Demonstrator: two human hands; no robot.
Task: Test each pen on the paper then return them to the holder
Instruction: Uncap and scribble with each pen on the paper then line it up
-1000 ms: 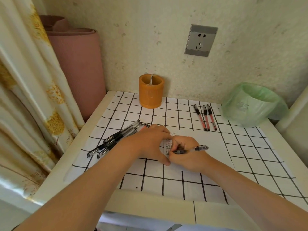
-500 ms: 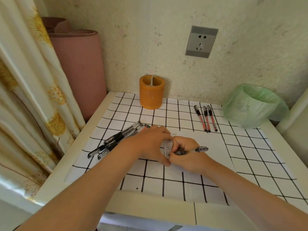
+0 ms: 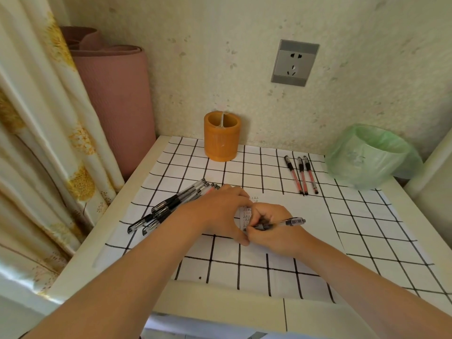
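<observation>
My right hand (image 3: 271, 231) grips a black pen (image 3: 286, 223) with its tip down on the white paper (image 3: 315, 214), beside small rows of written marks. My left hand (image 3: 220, 211) lies flat on the paper's left part, fingers straight, thumb next to the right hand. Several black pens (image 3: 171, 206) lie in a heap just left of my left hand. Three red pens (image 3: 302, 174) lie side by side at the back right. The orange pen holder (image 3: 221, 137) stands at the back by the wall, apart from both hands.
A green plastic-lined bin (image 3: 369, 157) sits at the back right corner. A rolled pink mat (image 3: 117, 99) and a curtain (image 3: 36, 143) stand at the left. A wall socket (image 3: 294, 62) is above the table. The grid-patterned cover (image 3: 244, 272) spreads over the table.
The hands have stayed in nearly the same place; the pen in my right hand has shifted only slightly over the marks on the paper.
</observation>
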